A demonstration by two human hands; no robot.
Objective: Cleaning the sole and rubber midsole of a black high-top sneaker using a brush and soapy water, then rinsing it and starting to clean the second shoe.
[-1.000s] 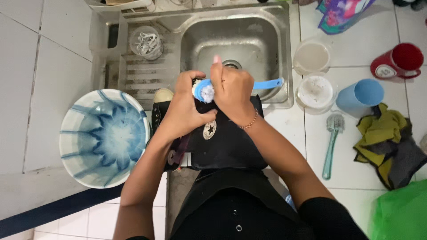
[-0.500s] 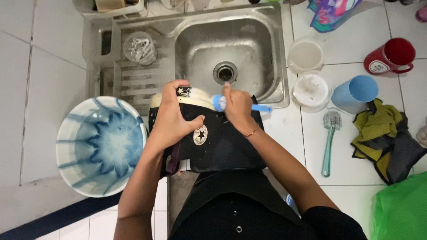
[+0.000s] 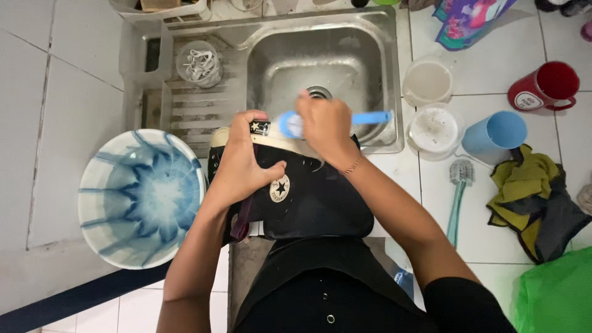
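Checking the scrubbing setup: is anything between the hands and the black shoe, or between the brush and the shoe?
Nothing visible. The left hand grips the black shoe directly, and the right hand holds the blue brush with its head against the shoe's toe end, at the front edge of the sink.

The shoe [image 3: 308, 197] lies in front of the sink [image 3: 327, 61], under both hands. The bowl [image 3: 142, 197] stands left of it. Right of the sink stand two tubs [image 3: 431, 105], then two cups [image 3: 518, 114]; a long brush [image 3: 457, 197] lies before them, a cloth [image 3: 533, 197] further right.
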